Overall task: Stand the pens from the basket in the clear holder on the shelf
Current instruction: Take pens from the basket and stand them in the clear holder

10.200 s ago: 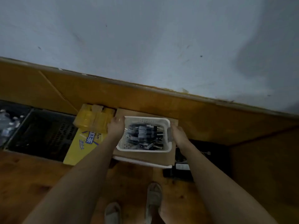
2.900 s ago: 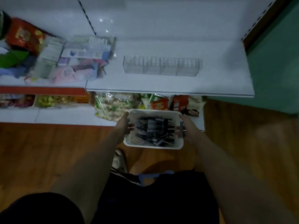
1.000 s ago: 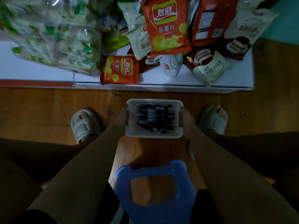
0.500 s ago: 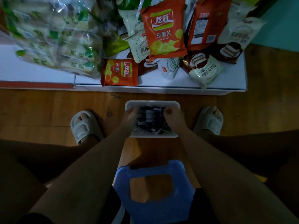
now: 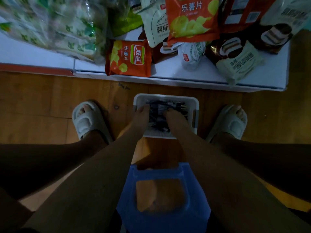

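Note:
The white basket (image 5: 196, 105) stands on the wooden floor between my feet, with several dark pens (image 5: 164, 103) lying in a heap inside it. Both my hands are down in the basket. My left hand (image 5: 140, 116) lies on the left part of the heap with its fingers stretched over the pens. My right hand (image 5: 175, 118) is in the middle of the heap, and its fingers curl down around some pens. The clear holder is out of view.
A low white shelf (image 5: 176, 71) just beyond the basket carries snack bags, among them an orange chip bag (image 5: 128, 58) at its front edge. I sit on a blue stool (image 5: 161, 214). My slippered feet (image 5: 87, 120) (image 5: 230, 121) flank the basket.
The basket now rests on the floor. Both hands have left its side rims and gone inside among the pens, and the right hand's fingers have curled in.

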A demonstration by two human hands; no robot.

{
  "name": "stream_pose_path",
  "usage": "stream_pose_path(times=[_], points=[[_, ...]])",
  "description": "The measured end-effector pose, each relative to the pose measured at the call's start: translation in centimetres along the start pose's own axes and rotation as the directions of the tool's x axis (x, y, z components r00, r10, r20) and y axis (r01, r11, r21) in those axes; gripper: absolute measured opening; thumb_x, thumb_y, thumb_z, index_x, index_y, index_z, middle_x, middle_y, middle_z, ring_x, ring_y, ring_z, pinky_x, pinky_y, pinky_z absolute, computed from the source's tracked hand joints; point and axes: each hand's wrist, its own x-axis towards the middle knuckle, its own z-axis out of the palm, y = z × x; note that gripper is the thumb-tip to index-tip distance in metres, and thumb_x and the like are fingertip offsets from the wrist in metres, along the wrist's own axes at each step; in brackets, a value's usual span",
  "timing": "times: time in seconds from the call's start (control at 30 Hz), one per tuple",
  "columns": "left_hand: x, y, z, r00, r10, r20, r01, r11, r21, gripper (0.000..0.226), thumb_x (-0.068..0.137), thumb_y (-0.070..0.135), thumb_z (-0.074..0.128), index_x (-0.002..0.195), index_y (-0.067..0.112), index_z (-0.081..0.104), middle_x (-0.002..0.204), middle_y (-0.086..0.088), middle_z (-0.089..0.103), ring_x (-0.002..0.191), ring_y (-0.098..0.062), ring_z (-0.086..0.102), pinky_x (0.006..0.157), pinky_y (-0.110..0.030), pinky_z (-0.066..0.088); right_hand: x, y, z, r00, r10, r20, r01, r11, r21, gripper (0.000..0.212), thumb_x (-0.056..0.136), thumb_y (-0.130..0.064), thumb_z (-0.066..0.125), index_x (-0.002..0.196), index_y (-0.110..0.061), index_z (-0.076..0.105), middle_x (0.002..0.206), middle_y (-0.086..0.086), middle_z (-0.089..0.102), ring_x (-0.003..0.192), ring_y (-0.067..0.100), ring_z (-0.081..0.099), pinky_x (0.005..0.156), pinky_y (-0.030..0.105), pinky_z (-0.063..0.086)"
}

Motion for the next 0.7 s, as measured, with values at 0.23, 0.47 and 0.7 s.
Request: stream_pose_path(times=[0.23,0.47,0.7], points=[[-1.2,1.5,-0.7,0.997,0.041,-0.059,-0.040,0.999,0.010,0.039,0.102,0.039,0.037,0.119,0.014,0.061,0.110,-0.010,0.064,0.095,-0.021,0.061,0.073,-0.031,0.048,-2.2,-0.2,-3.2,0.997,-0.026,-0.073,0.036,0.989,0.141,0.040,0.095,0.002,0.045,0.134,-0.007,0.041,0.111,0.017,0.062,0.094,0.031,0.063,0.067,0.035,0.045],[-6.1,7.0,-1.4,0.981,0.189,-0.049,-0.191,0.981,-0.041,0.047,0.098,0.048,0.043,0.120,0.010,0.062,0.114,-0.005,0.064,0.105,-0.024,0.059,0.091,-0.036,0.045,-6.0,-2.2,-10.8,0.982,0.028,-0.188,0.061,0.891,0.449,0.036,0.092,-0.002,0.043,0.120,-0.024,0.038,0.080,0.007,0.048,0.072,0.025,0.049,0.065,0.051,0.046],[-14.6,14.2,-2.2,0.871,0.490,-0.031,-0.491,0.871,0.003,0.029,0.099,0.046,0.039,0.091,0.031,0.063,0.094,0.006,0.062,0.099,-0.018,0.057,0.091,-0.036,0.043,-12.9,-6.6,-19.8,0.918,0.028,-0.395,0.236,0.762,0.603,0.031,0.102,-0.023,0.043,0.131,-0.033,0.037,0.078,0.015,0.057,0.062,0.023,0.054,0.056,0.036,0.043]])
